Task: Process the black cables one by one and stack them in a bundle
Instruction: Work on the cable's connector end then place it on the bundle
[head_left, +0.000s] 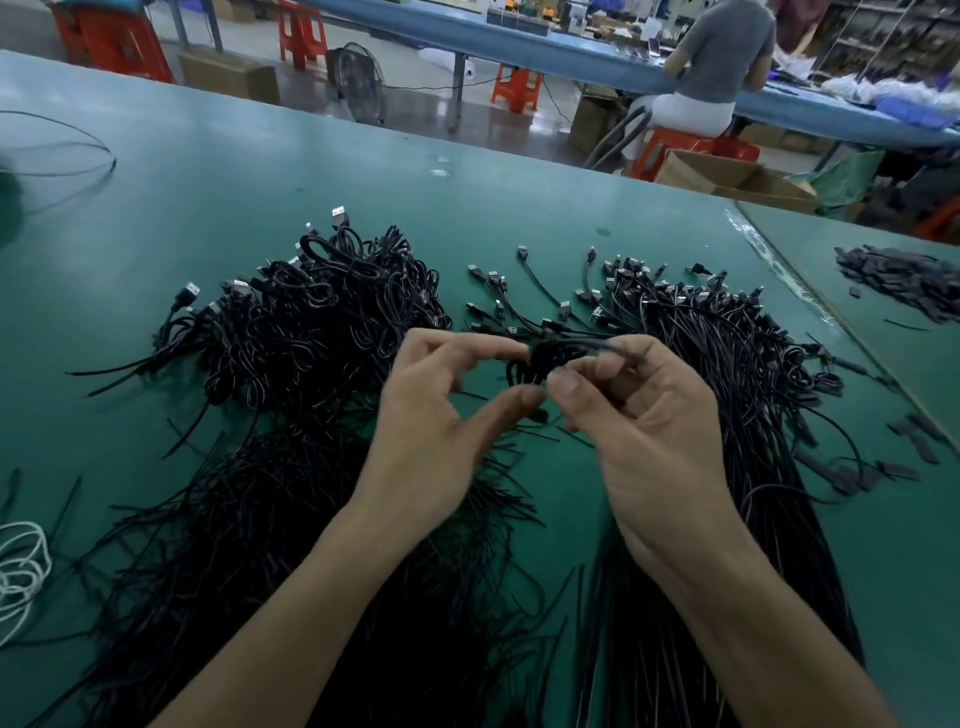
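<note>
A small coil of black cable (540, 358) hangs above the green table (218, 208), between my two hands. My left hand (441, 415) pinches its left side with thumb and fingers. My right hand (639, 415) grips its right side, thumb tip close to the left thumb. A heap of looped black cables (322, 322) with USB plugs lies to the left. Straight black cables (727, 364) fan out on the right, plugs pointing away from me. More loose black strands (270, 519) spread under my left forearm.
Flat black tie strips (904, 280) are piled at the far right, with a few more loose ones (872, 478) nearer. A white cord (21, 566) lies at the left edge. A person sits at another blue table (717, 57) beyond, among orange stools and cardboard boxes.
</note>
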